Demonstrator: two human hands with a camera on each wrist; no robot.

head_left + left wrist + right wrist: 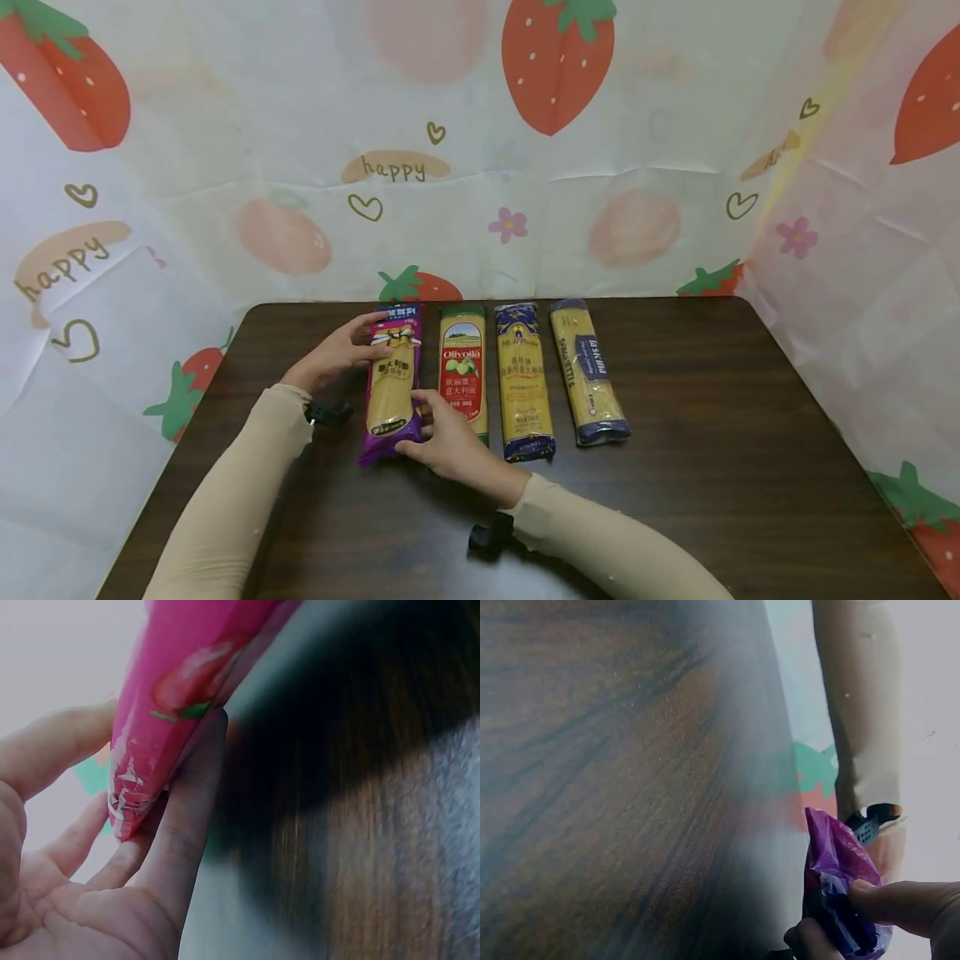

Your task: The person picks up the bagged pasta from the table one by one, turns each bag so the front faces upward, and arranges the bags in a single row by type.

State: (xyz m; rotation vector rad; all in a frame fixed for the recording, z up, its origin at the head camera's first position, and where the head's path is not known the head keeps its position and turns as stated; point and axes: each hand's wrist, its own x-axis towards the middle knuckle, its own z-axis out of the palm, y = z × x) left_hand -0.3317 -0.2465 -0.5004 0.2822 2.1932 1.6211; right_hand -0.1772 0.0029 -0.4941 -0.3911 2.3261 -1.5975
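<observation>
A purple packet of spaghetti (392, 387) with a clear window is at the left end of a row of pasta packets. My left hand (339, 354) grips its upper left edge. On the lower right side, my right hand (453, 443) holds the same packet. The left wrist view shows the pink edge of the packet (176, 690) between thumb and fingers. In the right wrist view, the thumb presses on the crinkled purple end (840, 862), with fingers on its other side. My right hand partly covers the green-and-red Olivoilà spaghetti packet (462, 379).
Further right lie a yellow-and-blue spaghetti packet (523, 379) and a tilted spaghetti packet with a dark blue label (588, 375). All rest near the far edge of a dark wooden table (720, 467). A strawberry-patterned cloth (465, 200) hangs behind and along both sides.
</observation>
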